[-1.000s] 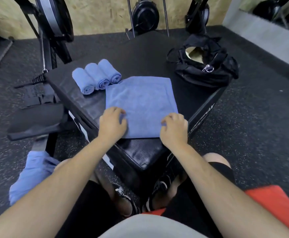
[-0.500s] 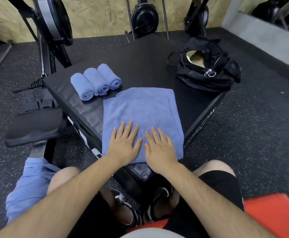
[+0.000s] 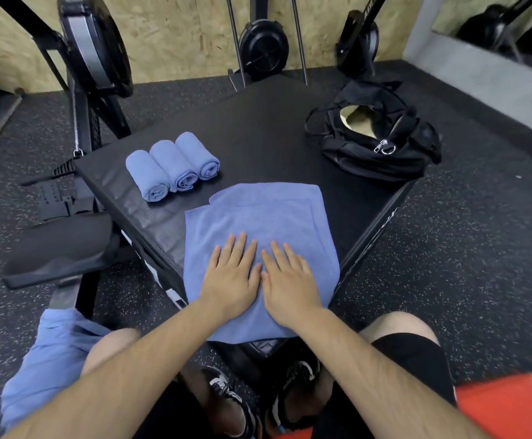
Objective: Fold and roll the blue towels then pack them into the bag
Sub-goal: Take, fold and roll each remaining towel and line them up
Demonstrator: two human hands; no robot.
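A folded blue towel point(image 3: 258, 217) lies flat on the near corner of the black padded box point(image 3: 258, 128). My left hand point(image 3: 231, 277) and my right hand point(image 3: 290, 283) press flat on its near half, side by side, fingers straight. Three rolled blue towels point(image 3: 171, 166) lie in a row at the box's left side. The black bag point(image 3: 375, 137) sits open at the box's far right corner, its zipper pull showing.
More blue towel cloth point(image 3: 49, 359) lies over my left knee. A rowing machine seat and rail point(image 3: 59, 248) stand left of the box. Fan-wheel machines point(image 3: 263, 49) line the wooden back wall. A red mat point(image 3: 511, 407) is at lower right.
One second ago both hands gripped the towel's near edge; since then they flattened onto the towel, which now lies folded and narrower. My view has shifted slightly.
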